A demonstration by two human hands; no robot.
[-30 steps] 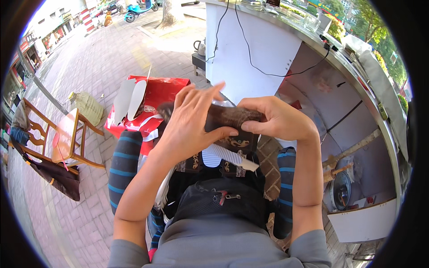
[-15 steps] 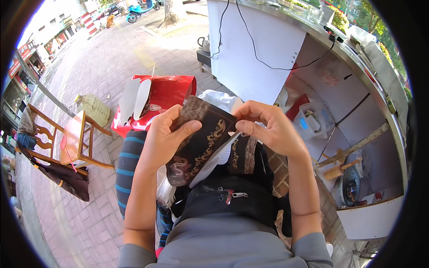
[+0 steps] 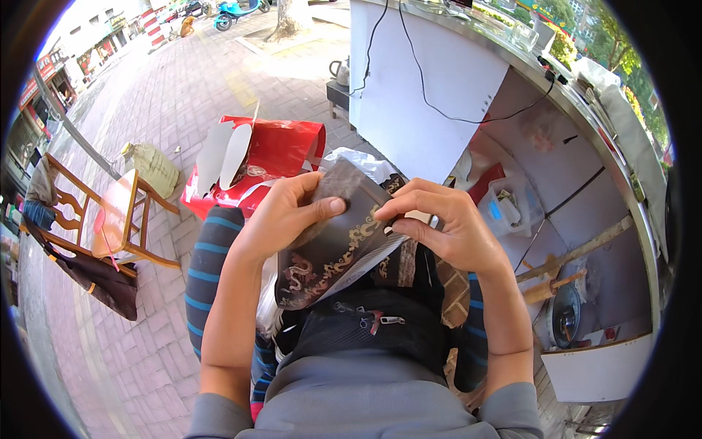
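At far left, on the brick pavement (image 3: 168,102), stand two wooden chairs (image 3: 110,219), one with dark cloth draped at its foot, and beyond them a single pale sack (image 3: 153,167). Next comes one red bag (image 3: 281,157) on the ground, with two white oval cut-outs (image 3: 223,150) leaning on it.

Over the lap, the left hand (image 3: 281,216) has its grip closed on the upper edge of a dark folded box (image 3: 333,234) with gold scrollwork, thumb across the face and fingers behind. A second ago that box lay nearly hidden and flat under both palms; half a second ago it had come up on a slant, and now it is raised further and opened wider, a white inner flap (image 3: 365,260) showing, so the folding looks to be partway through. One more dark patterned piece (image 3: 402,267) lies beneath it.

The right hand (image 3: 446,227) pinches the box's right edge, fingertips closed on it.

At right stands one white bench (image 3: 439,95) with two black cables (image 3: 431,102) running down it.
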